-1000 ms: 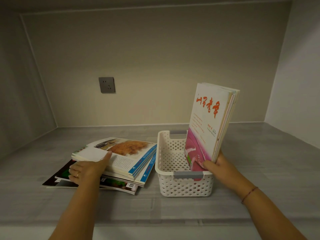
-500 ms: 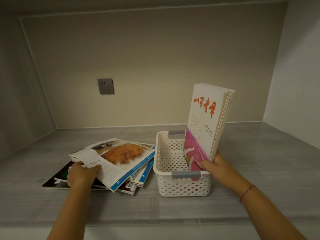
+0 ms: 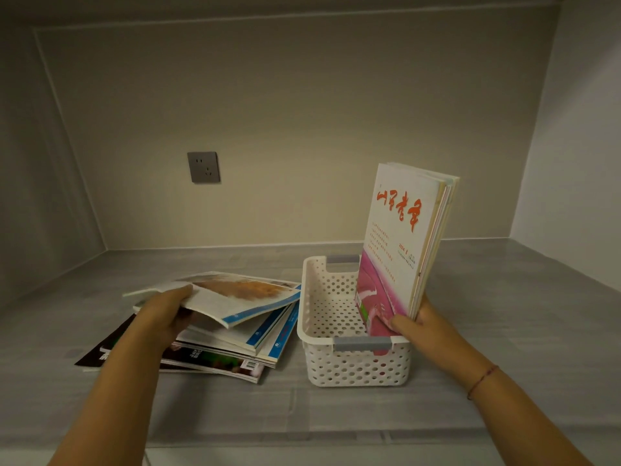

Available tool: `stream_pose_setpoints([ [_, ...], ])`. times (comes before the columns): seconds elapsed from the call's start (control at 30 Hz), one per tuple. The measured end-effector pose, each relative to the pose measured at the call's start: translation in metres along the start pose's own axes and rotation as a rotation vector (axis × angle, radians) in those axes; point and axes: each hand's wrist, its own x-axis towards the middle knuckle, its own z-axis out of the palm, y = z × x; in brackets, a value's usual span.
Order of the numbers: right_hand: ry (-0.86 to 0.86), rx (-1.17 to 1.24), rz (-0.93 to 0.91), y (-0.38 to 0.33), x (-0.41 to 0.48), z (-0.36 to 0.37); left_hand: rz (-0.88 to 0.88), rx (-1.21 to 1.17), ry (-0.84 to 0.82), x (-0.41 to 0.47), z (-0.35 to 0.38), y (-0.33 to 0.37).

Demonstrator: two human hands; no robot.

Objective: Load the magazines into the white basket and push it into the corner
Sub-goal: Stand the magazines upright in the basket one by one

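Your left hand grips the top magazine, which is raised and sagging above the pile on the counter just left of the white basket. Your right hand clasps the upright magazines against the basket's right wall. Take the whole issue rather than a few pages, stand it on edge and slot it into the basket's open left part while your right hand steadies the upright ones.

Forearms are cut off at 5 and 7 o'clock. Fingers of the left hand vanish under the top magazine, which hides most of the stack. The white basket and right hand cover the feet of the upright magazines; their small print, perhaps a date, is unreadable.
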Motion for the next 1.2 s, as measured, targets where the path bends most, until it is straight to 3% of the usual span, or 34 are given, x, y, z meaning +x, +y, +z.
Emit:
stream_pose_setpoints([
  [0.13, 0.002, 0.006, -0.003, -0.001, -0.001, 0.0, 0.291, 0.123, -0.018, -0.035, 0.031, 0.014],
  [0.33, 0.001, 0.007, -0.009, -0.005, -0.002, 0.001, 0.799, 0.226, 0.081, -0.102, 0.099, 0.038],
  [0.47, 0.007, 0.001, -0.016, -0.007, -0.003, 0.001, 0.985, 0.312, 0.013, -0.127, 0.133, 0.036],
  [0.87, -0.028, -0.006, -0.043, -0.008, -0.001, -0.001, 1.021, 0.748, -0.282, -0.139, 0.165, -0.051],
  [1.03, -0.016, -0.025, -0.092, -0.019, -0.003, 0.001, 0.855, 0.574, -0.6, -0.144, 0.159, -0.048],
  [1.2, -0.022, 0.012, -0.134, -0.018, -0.003, -0.001, 0.695, 0.596, -0.94, -0.151, 0.165, -0.047],
])
